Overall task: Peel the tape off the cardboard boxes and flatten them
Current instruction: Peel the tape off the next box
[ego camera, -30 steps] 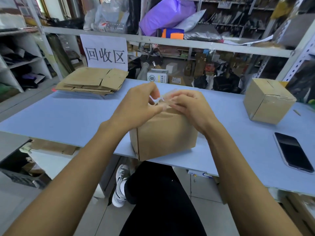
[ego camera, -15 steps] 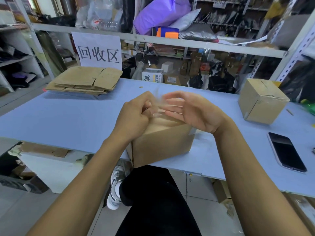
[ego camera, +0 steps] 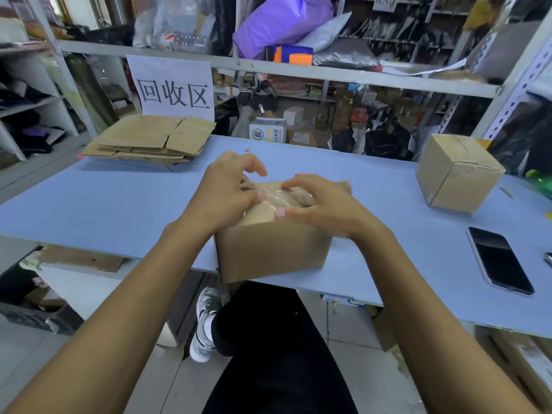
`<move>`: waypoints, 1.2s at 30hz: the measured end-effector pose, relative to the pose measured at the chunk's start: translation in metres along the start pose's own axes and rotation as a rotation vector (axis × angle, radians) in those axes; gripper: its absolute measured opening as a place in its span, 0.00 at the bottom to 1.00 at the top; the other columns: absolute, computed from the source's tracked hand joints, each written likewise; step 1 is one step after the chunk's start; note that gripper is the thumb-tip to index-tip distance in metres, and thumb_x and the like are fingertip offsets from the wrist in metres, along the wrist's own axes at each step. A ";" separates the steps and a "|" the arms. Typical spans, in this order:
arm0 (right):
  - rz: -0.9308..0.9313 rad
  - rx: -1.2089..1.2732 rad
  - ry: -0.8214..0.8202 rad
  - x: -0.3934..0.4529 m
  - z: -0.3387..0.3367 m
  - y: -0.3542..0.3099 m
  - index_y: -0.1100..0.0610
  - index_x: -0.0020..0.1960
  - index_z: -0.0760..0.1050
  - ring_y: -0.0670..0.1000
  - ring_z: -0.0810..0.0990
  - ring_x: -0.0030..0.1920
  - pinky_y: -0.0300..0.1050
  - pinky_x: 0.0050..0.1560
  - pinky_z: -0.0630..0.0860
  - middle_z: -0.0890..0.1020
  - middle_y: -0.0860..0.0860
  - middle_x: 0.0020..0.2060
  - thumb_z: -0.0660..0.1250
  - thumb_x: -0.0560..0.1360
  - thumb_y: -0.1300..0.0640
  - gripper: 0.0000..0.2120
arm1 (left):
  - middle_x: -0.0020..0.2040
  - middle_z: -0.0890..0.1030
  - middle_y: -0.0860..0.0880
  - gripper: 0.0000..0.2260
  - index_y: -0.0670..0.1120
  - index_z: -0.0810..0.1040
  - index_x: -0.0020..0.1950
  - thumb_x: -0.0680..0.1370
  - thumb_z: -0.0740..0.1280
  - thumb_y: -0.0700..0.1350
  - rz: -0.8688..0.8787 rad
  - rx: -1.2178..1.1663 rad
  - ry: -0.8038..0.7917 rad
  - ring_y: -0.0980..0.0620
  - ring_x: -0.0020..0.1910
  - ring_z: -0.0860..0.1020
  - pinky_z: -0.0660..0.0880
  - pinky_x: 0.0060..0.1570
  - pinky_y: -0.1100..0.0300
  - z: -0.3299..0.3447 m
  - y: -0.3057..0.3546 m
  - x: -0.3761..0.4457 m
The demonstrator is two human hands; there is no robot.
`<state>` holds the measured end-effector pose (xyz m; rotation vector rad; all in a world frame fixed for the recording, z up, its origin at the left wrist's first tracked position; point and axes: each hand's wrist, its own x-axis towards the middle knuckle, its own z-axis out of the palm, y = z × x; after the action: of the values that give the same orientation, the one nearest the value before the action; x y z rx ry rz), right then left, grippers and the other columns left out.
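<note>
Head view, left to right. Flattened cardboard (ego camera: 152, 141): stacked, far left of table (ego camera: 89, 204). Left hand (ego camera: 222, 192): fingers curled, tips on tape (ego camera: 276, 197) atop box (ego camera: 271, 249). Box: near table edge, centre. Right hand (ego camera: 322, 207): fingers bent and spread, pressing the box top. Second box (ego camera: 457, 173): far right, taped. Phone (ego camera: 500, 259): near right, face up.

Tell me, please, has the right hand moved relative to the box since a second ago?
Yes. The right hand has come down from the far top edge of the box and now lies spread across its taped top.
</note>
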<state>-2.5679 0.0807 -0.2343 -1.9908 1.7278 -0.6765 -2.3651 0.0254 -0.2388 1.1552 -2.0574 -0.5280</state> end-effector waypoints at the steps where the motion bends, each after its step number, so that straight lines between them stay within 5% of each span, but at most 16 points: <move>1: -0.016 0.006 0.009 0.000 0.005 -0.003 0.48 0.70 0.73 0.38 0.64 0.63 0.15 0.48 0.55 0.69 0.39 0.61 0.74 0.73 0.42 0.29 | 0.50 0.77 0.51 0.11 0.53 0.80 0.48 0.72 0.74 0.38 -0.030 0.006 0.018 0.53 0.46 0.79 0.70 0.44 0.69 -0.003 -0.001 0.002; 4: -0.056 -0.003 0.029 0.004 0.023 -0.016 0.52 0.72 0.72 0.45 0.63 0.74 0.29 0.57 0.57 0.71 0.47 0.71 0.75 0.73 0.43 0.31 | 0.42 0.81 0.52 0.08 0.51 0.82 0.45 0.74 0.72 0.38 -0.142 0.001 0.143 0.52 0.45 0.81 0.73 0.42 0.64 -0.007 -0.003 0.005; 7: -0.087 -0.026 0.122 0.009 0.042 -0.019 0.55 0.69 0.74 0.54 0.65 0.73 0.41 0.68 0.58 0.74 0.53 0.67 0.74 0.74 0.43 0.29 | 0.38 0.82 0.55 0.04 0.49 0.84 0.42 0.76 0.71 0.44 -0.150 -0.003 0.243 0.55 0.43 0.81 0.72 0.42 0.66 0.001 -0.002 -0.003; 11: -0.099 -0.033 0.154 0.013 0.052 -0.010 0.50 0.71 0.72 0.51 0.55 0.79 0.46 0.79 0.44 0.72 0.50 0.72 0.69 0.75 0.38 0.28 | 0.39 0.83 0.58 0.09 0.53 0.84 0.43 0.72 0.74 0.58 -0.073 -0.018 0.026 0.64 0.42 0.79 0.71 0.43 0.68 -0.006 -0.008 -0.008; 14: -0.094 -0.036 0.123 0.015 0.047 -0.011 0.51 0.71 0.71 0.52 0.54 0.80 0.45 0.78 0.45 0.71 0.51 0.72 0.72 0.74 0.39 0.31 | 0.45 0.83 0.57 0.10 0.56 0.83 0.49 0.69 0.78 0.51 -0.045 -0.006 -0.138 0.63 0.46 0.78 0.73 0.47 0.67 -0.017 -0.016 0.000; 17: -0.072 -0.113 0.031 0.016 0.043 -0.014 0.49 0.74 0.66 0.53 0.50 0.80 0.49 0.78 0.47 0.65 0.52 0.76 0.78 0.68 0.41 0.40 | 0.47 0.80 0.54 0.10 0.56 0.83 0.52 0.76 0.71 0.41 -0.007 0.030 -0.135 0.57 0.49 0.76 0.68 0.48 0.65 -0.010 -0.018 0.007; 20: -0.048 -0.163 -0.041 0.015 0.037 -0.013 0.46 0.75 0.63 0.53 0.49 0.79 0.53 0.76 0.53 0.61 0.51 0.77 0.79 0.67 0.40 0.42 | 0.41 0.79 0.56 0.17 0.52 0.82 0.40 0.75 0.60 0.33 -0.102 -0.100 -0.011 0.64 0.40 0.74 0.66 0.41 0.70 -0.011 -0.015 0.008; 24: -0.031 -0.184 -0.077 0.024 0.025 -0.023 0.46 0.68 0.66 0.50 0.59 0.67 0.48 0.59 0.67 0.66 0.48 0.64 0.77 0.66 0.35 0.37 | 0.29 0.79 0.54 0.10 0.38 0.78 0.34 0.72 0.59 0.35 -0.212 -0.491 0.036 0.54 0.29 0.71 0.69 0.30 0.66 -0.030 -0.012 0.008; 27: -0.052 -0.208 -0.042 0.038 0.027 -0.033 0.52 0.60 0.67 0.50 0.64 0.60 0.47 0.51 0.65 0.69 0.49 0.55 0.76 0.64 0.32 0.36 | 0.34 0.82 0.57 0.08 0.38 0.81 0.40 0.77 0.64 0.35 -0.137 -0.334 -0.036 0.59 0.32 0.76 0.72 0.36 0.68 -0.037 -0.014 0.005; 33: -0.072 -0.225 0.042 0.040 0.037 -0.026 0.52 0.56 0.67 0.52 0.71 0.51 0.48 0.44 0.68 0.74 0.47 0.49 0.73 0.62 0.27 0.37 | 0.46 0.83 0.52 0.10 0.58 0.82 0.39 0.74 0.71 0.42 -0.102 0.031 0.035 0.50 0.54 0.77 0.70 0.50 0.62 -0.036 -0.046 0.005; 36: -0.083 -0.242 0.053 0.040 0.038 -0.026 0.52 0.56 0.66 0.52 0.71 0.50 0.47 0.41 0.65 0.74 0.48 0.49 0.72 0.62 0.26 0.37 | 0.49 0.81 0.53 0.14 0.54 0.81 0.49 0.76 0.68 0.35 -0.096 0.053 0.083 0.57 0.48 0.76 0.68 0.45 0.71 -0.037 -0.046 0.002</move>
<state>-2.5202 0.0446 -0.2458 -2.2361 1.8424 -0.5741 -2.3120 -0.0004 -0.2437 1.2911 -1.9634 -0.4665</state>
